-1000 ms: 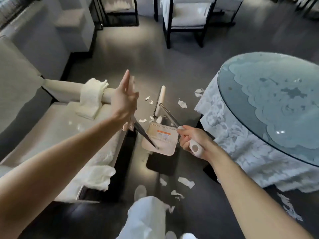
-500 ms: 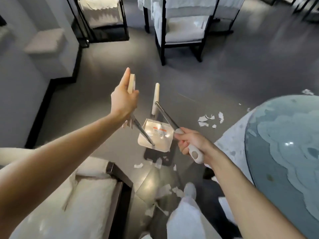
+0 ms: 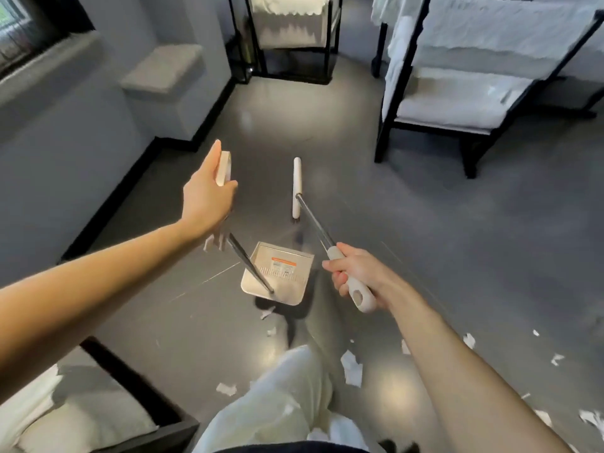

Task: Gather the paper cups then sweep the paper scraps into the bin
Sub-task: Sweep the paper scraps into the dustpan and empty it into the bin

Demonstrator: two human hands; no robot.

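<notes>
Paper scraps (image 3: 351, 371) litter the grey floor (image 3: 457, 240); the dustpan (image 3: 277, 276) label is unreadable. Left hand (image 3: 207, 199) fingers grasp its handle, right hand (image 3: 354, 273) the broom (image 3: 297, 181).

Left hand (image 3: 209, 197) holds dustpan (image 3: 277, 273), right hand (image 3: 356, 269) broom (image 3: 296, 188).

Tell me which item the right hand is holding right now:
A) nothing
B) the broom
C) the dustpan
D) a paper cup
B: the right hand grips the pale handle end of the broom, whose metal rod runs forward to the white brush head, while the left hand holds the dustpan by its handle.
</notes>
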